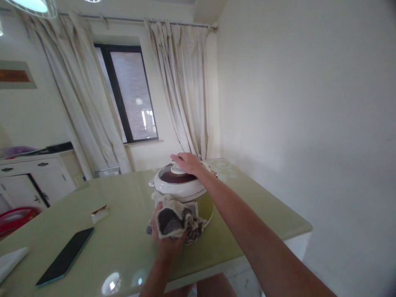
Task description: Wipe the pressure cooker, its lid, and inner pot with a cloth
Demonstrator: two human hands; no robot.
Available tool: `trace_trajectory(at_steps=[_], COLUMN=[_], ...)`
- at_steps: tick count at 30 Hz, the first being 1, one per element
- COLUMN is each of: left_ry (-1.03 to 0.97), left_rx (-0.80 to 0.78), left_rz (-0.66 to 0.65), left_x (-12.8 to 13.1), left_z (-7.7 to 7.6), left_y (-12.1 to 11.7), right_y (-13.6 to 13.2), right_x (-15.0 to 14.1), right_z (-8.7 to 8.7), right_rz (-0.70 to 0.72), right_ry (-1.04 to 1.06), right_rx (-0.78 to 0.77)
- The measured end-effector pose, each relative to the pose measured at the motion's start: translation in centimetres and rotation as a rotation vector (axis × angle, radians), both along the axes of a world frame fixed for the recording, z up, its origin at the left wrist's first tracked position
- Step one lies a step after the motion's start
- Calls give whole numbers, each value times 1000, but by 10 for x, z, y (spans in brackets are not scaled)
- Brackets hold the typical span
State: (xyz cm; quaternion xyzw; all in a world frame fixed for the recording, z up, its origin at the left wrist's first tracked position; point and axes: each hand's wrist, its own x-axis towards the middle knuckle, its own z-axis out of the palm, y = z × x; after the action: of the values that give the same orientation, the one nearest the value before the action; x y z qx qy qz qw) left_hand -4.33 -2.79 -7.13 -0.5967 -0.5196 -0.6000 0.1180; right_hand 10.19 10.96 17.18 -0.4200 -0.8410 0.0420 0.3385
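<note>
At the near edge of the green table, the left hand is closed around a bunched-up cloth. The cloth is pale with dark gray and spotted parts, and it sits against the front of a round pot. The pot stands upright on the table, with a white upper part and a greenish lower part. A small panel shows on its front, partly behind the cloth.

To the left lies a flat black phone with a blue-green edge. A white thing lies at the far left, cut off by the side of the view. A bit past the phone is a small white packet.

On top of the pot is a lid with a dark see-through middle. The right hand is bent over its white knob, with the fingers curved around it. I cannot tell how tight it holds.

Beyond the table, on the left, are a red tub and a white cupboard. Farther back, two long pale curtains hang beside a dark-framed window.
</note>
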Motion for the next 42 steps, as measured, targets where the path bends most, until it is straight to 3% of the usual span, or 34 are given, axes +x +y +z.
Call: trace_trajectory(at_steps=[3, 6, 10, 14, 17, 21, 24, 26, 31, 35, 37, 39, 42], left_ry=[363, 628, 972, 1271, 1154, 837, 674, 606, 467, 606, 631, 555, 376], left_rx=[315, 357, 343, 311, 359, 266, 217, 199, 187, 153, 99, 2, -151], left_rz=[46, -11, -140, -275, -284, -168, -114, -102, -68, -105, -98, -92, -222], left_x=[21, 39, 46, 21, -11, -43, -44, -35, -8, 3, 14, 29, 49], left_z=[34, 51, 42, 28, 20, 6, 4, 10, 51, 94, 117, 144, 184], left_y=[-4, -3, -2, -3, -4, -3, -1, 1, 6, 11, 13, 15, 18], right_y=[0, 0, -1, -3, -3, -1, 1, 3, -3, -46, -83, -122, -161], right_x=[1, 2, 6, 9, 10, 8, 7, 6, 9, 28, 38, 43, 35], right_z=[-1, -1, -2, -2, -2, -3, -5, -5, 2, -5, -28, -64, -118], right_rz=[12, 21, 65, 108, 106, 98, 90, 98, 172, 101, 42, -127, -183], right_ry=[7, 17, 36, 57, 62, 69, 68, 77, 294, 720, 911, 1035, 795], right_rx=[-12, -31, -31, -37, -49, -46, -41, -47, 18, 163, 254, 397, 450])
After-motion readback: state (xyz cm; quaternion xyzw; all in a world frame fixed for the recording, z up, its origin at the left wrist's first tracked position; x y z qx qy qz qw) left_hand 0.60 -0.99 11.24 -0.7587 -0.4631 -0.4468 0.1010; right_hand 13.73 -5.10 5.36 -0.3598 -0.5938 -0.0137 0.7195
